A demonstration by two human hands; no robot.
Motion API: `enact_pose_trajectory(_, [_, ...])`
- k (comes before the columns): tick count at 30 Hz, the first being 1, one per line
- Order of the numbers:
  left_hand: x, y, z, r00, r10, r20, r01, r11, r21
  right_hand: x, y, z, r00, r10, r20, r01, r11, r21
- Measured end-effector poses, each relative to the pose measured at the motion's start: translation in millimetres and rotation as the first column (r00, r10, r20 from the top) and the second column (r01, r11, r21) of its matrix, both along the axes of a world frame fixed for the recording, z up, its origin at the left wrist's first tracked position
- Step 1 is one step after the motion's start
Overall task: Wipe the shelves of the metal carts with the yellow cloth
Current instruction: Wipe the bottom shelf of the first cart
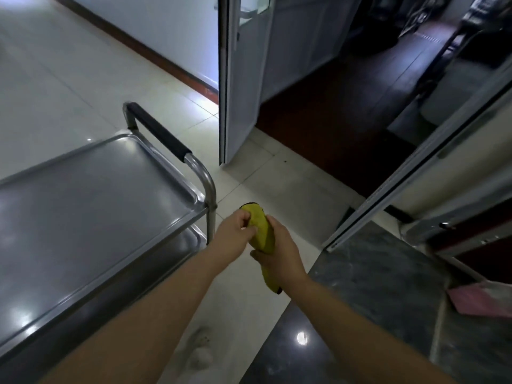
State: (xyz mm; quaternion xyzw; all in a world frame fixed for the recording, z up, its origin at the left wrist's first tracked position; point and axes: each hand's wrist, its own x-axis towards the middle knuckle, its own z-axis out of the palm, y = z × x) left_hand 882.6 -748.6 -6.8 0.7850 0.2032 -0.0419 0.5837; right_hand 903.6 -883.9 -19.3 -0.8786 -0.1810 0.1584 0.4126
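Note:
A metal cart (91, 195) with a bare, shiny top shelf fills the left of the head view; its black-padded handle (159, 131) rises at the far end, and a corner of a lower shelf (191, 236) shows beneath. Just right of the cart's near corner, above the floor, both hands hold the folded yellow cloth (261, 230). My right hand (277, 254) grips the cloth around its middle, with one end hanging below the wrist. My left hand (235, 231) pinches the cloth's upper part from the left.
A dark stone counter (374, 286) lies at the lower right with a pink sheet (479, 300) on it. A white door (238, 79) stands open ahead onto a dark room. A slanted white door frame (415, 176) runs on the right. Pale floor tiles (263, 176) lie between.

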Motion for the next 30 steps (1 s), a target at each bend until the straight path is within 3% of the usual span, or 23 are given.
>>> enact_pose_trajectory(5, [81,35,2,0.992,-0.033,0.125,0.027,0.998,0.055,88,17,3,0.994,0.107,0.034,-0.105,0.993,-0.051])
enact_pose_trajectory(9, [160,77,8,0.97,-0.163,0.181,0.125,0.971,0.206,180,41,19,0.975,0.127,0.18,-0.092,0.977,-0.192])
enact_pose_trajectory(13, [227,105,18,0.94,-0.305,0.152,0.233,0.901,0.367,263,68,47,0.859,0.335,0.387,-0.189,0.91,-0.368])
enact_pose_trajectory(18, [307,129,22,0.924,-0.363,0.122,0.278,0.854,0.439,359,99,49,0.816,0.486,0.311,-0.277,0.803,-0.528])
enact_pose_trajectory(22, [376,153,4,0.956,-0.278,0.089,0.206,0.858,0.47,448,127,26,0.789,0.545,0.284,-0.364,0.786,-0.499])
enact_pose_trajectory(26, [436,177,-13,0.994,-0.108,0.005,0.089,0.846,0.526,524,159,18,0.798,0.585,0.147,-0.487,0.769,-0.414])
enact_pose_trajectory(30, [466,202,-27,0.986,0.076,-0.15,0.027,0.809,0.587,587,211,22,0.666,0.733,0.142,-0.583,0.63,-0.513])
